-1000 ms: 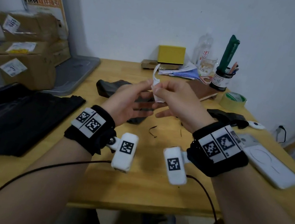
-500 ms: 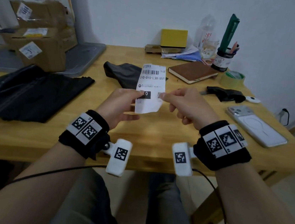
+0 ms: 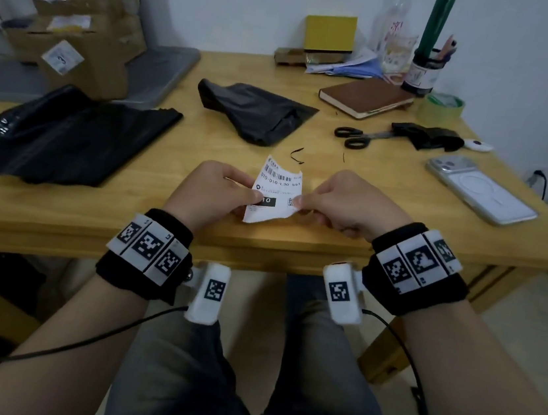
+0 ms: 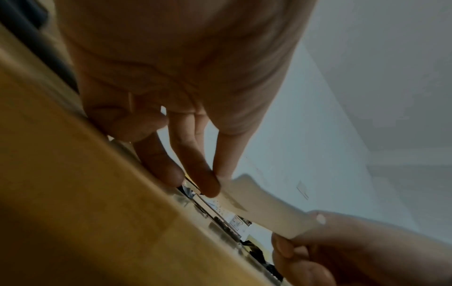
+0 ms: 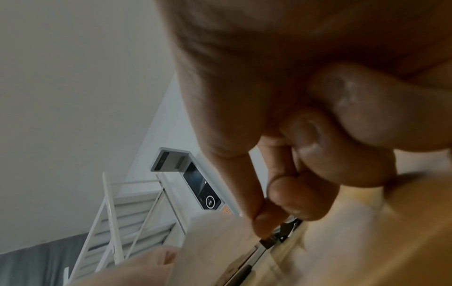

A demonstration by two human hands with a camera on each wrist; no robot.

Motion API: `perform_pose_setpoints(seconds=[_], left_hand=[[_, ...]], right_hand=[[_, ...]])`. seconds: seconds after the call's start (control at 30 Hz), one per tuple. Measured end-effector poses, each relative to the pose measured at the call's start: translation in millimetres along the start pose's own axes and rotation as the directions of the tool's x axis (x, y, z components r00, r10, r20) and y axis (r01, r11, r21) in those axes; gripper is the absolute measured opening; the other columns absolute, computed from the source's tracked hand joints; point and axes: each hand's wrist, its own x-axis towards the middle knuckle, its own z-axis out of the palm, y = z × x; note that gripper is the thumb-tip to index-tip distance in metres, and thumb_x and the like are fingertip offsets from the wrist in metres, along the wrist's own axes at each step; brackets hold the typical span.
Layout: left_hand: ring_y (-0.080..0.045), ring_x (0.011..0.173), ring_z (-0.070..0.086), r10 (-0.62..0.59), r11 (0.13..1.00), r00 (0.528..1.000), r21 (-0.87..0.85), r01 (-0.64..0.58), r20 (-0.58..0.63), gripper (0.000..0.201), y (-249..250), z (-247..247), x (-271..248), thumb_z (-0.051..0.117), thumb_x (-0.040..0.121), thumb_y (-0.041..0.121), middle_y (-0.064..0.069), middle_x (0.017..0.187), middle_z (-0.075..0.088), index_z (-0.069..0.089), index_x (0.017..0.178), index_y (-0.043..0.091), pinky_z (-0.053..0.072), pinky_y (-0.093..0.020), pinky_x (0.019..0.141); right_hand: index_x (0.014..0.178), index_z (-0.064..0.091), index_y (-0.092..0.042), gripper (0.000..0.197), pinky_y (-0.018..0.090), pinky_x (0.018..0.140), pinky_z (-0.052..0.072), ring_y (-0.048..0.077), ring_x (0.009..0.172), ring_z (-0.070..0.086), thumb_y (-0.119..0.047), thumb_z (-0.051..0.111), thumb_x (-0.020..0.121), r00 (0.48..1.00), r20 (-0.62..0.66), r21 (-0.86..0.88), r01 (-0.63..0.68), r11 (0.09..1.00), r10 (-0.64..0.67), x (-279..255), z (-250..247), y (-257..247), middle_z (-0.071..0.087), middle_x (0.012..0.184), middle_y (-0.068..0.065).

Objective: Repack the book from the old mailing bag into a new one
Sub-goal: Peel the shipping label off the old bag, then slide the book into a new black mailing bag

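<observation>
A white shipping label [image 3: 276, 190] with a barcode and torn edges is held above the table's near edge. My left hand [image 3: 212, 189] pinches its left side and my right hand [image 3: 345, 202] pinches its right side. The left wrist view shows the label's pale back [image 4: 266, 211] between the fingertips [image 4: 208, 183] of that hand. In the right wrist view the label [image 5: 215, 243] is gripped by thumb and forefinger. A crumpled black mailing bag [image 3: 256, 112] lies mid-table. The brown book [image 3: 365, 98] lies behind it to the right. A flat black bag [image 3: 64, 136] lies at the left.
Scissors [image 3: 357, 136] lie right of the crumpled bag, beside a black scrap [image 3: 426, 136]. A phone [image 3: 482, 189] lies face down at the right edge. A tape roll [image 3: 445, 107], pen cup [image 3: 424, 70] and yellow box [image 3: 328, 34] stand at the back. Cardboard boxes [image 3: 77, 24] are stacked at the left.
Both hands brought the label from mid-table height toward the near table edge and turned it printed side up. The head view tilted down toward my lap.
</observation>
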Motion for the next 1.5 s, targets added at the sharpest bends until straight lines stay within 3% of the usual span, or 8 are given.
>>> perform_pose_setpoints(seconds=[0.17,0.57,0.9,1.1,1.2,1.3,1.4,1.5], left_hand=[[-0.018,0.081,0.073,-0.007,0.993,0.999,0.114,0.012,-0.044,0.024,-9,1,1,0.086,0.071,0.029,0.003,0.078,0.077,0.070,0.086,0.019,0.057,-0.042,0.085],[-0.014,0.085,0.067,0.004,0.948,0.993,0.316,0.034,-0.118,0.033,-5,6,4,0.087,0.065,0.045,0.007,0.083,0.072,0.066,0.078,0.025,0.055,-0.039,0.080],[-0.009,0.077,0.059,0.017,0.861,0.993,0.507,0.046,-0.118,0.035,6,10,-3,0.081,0.069,0.054,0.010,0.077,0.064,0.065,0.073,0.024,0.037,-0.027,0.054],[-0.023,0.079,0.065,-0.005,0.753,0.992,0.652,0.086,-0.125,0.057,8,6,-8,0.074,0.070,0.066,-0.008,0.085,0.073,0.073,0.083,0.010,0.051,-0.040,0.067],[-0.016,0.082,0.062,-0.015,0.852,0.994,0.519,0.072,-0.113,0.031,11,-1,-7,0.079,0.075,0.048,0.001,0.086,0.068,0.065,0.083,0.021,0.047,-0.032,0.066],[-0.013,0.064,0.066,-0.039,0.999,0.998,-0.005,0.039,-0.046,0.015,23,-2,-4,0.071,0.089,0.028,-0.005,0.081,0.072,0.065,0.093,0.015,0.053,-0.027,0.055],[-0.023,0.079,0.075,-0.100,0.910,0.984,-0.386,0.151,0.149,0.022,35,3,-1,0.058,0.099,0.021,-0.016,0.090,0.076,0.058,0.114,0.005,0.062,-0.033,0.072],[-0.025,0.095,0.074,-0.137,0.878,0.959,-0.418,0.234,0.250,0.031,32,7,9,0.056,0.100,0.020,-0.018,0.100,0.075,0.050,0.125,0.003,0.059,-0.035,0.088]], right_hand=[[0.088,0.080,-0.009,0.034,0.022,0.041,0.033,0.013,0.043,0.043,-0.043,0.075,0.087,1.000,-0.027,-0.094,-0.002,0.996,0.000,2,5,-1,0.059,0.059,0.001],[0.092,0.079,-0.004,0.039,0.025,0.047,0.036,0.016,0.047,0.047,-0.042,0.083,0.081,0.998,-0.051,-0.188,-0.048,0.981,0.039,10,10,-3,0.059,0.061,0.003],[0.087,0.077,-0.005,0.040,0.030,0.056,0.041,0.019,0.063,0.056,-0.041,0.086,0.074,0.997,-0.066,-0.217,-0.042,0.975,0.028,13,12,-3,0.064,0.070,0.006],[0.075,0.068,-0.011,0.035,0.026,0.047,0.036,0.015,0.045,0.046,-0.042,0.083,0.079,0.999,-0.042,-0.194,-0.036,0.980,0.028,8,9,-2,0.057,0.054,0.001],[0.080,0.067,-0.012,0.035,0.026,0.044,0.043,0.015,0.045,0.050,-0.046,0.073,0.089,0.997,-0.081,0.063,0.014,0.998,-0.009,7,2,-2,0.063,0.059,-0.002],[0.100,0.067,-0.007,0.033,0.045,0.065,0.060,0.028,0.063,0.067,-0.039,0.062,0.099,0.993,-0.106,0.461,0.093,0.882,-0.049,7,0,-10,0.075,0.082,0.010],[0.116,0.064,-0.005,0.036,0.043,0.081,0.064,0.032,0.087,0.076,-0.038,0.057,0.103,0.997,-0.016,0.621,0.071,0.781,-0.078,13,7,-13,0.076,0.103,0.017],[0.124,0.060,-0.009,0.042,0.039,0.097,0.058,0.026,0.108,0.072,-0.044,0.054,0.103,0.997,-0.012,0.674,0.065,0.736,-0.078,21,13,-5,0.070,0.122,0.017]])
